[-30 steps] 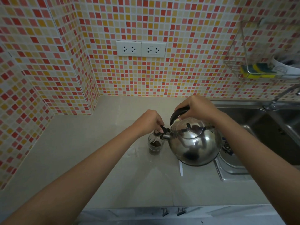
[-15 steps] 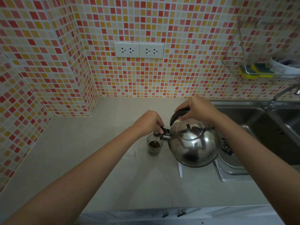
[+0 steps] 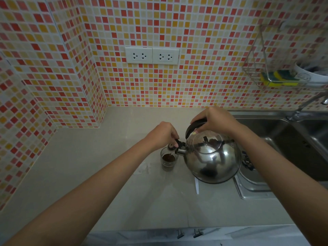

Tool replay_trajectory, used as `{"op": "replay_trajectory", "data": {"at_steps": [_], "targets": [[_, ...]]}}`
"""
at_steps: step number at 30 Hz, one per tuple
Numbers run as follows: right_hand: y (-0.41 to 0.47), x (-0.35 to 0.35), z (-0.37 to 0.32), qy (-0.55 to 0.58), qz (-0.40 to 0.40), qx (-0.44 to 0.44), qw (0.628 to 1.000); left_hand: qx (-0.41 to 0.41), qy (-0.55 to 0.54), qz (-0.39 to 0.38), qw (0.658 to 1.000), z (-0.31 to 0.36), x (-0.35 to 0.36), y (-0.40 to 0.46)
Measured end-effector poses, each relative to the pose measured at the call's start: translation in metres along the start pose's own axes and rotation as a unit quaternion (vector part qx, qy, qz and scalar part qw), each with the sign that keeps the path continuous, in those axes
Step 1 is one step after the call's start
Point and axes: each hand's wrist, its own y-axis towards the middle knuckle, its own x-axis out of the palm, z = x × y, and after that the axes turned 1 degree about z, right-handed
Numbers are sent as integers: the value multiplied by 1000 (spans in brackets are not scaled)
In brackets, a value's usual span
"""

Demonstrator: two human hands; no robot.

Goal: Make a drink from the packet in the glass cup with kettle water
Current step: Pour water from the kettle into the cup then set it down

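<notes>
A shiny steel kettle [image 3: 213, 158] hangs tilted over the counter, its spout above a small glass cup [image 3: 168, 160]. My right hand [image 3: 214, 121] grips the kettle's black handle. My left hand [image 3: 163, 134] pinches the spout cap lever and holds the cap up. A thin stream of water falls into the cup, which holds dark brown powder and liquid. A torn clear packet [image 3: 144, 167] lies on the counter just left of the cup.
The beige counter [image 3: 106, 183] runs from the tiled corner to a steel sink [image 3: 292, 139] on the right, with a tap [image 3: 301, 107] behind it. A wire rack [image 3: 276, 73] with sponges hangs on the wall. A white strip [image 3: 196, 186] lies under the kettle.
Water has started to run from the spout into the cup, and the brown liquid has risen a little. Both hands keep their hold on the kettle.
</notes>
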Motion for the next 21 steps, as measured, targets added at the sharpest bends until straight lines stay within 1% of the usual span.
{"op": "replay_trajectory", "data": {"at_steps": [11, 15, 21], "targets": [[-2, -1, 2, 29, -6, -3, 1000, 1, -20, 0, 1000, -4, 1, 2], [-7, -8, 12, 73, 0, 2, 997, -5, -60, 7, 998, -5, -6, 4], [-5, -26, 33, 168, 55, 35, 984, -14, -114, 49, 992, -2, -16, 19]]}}
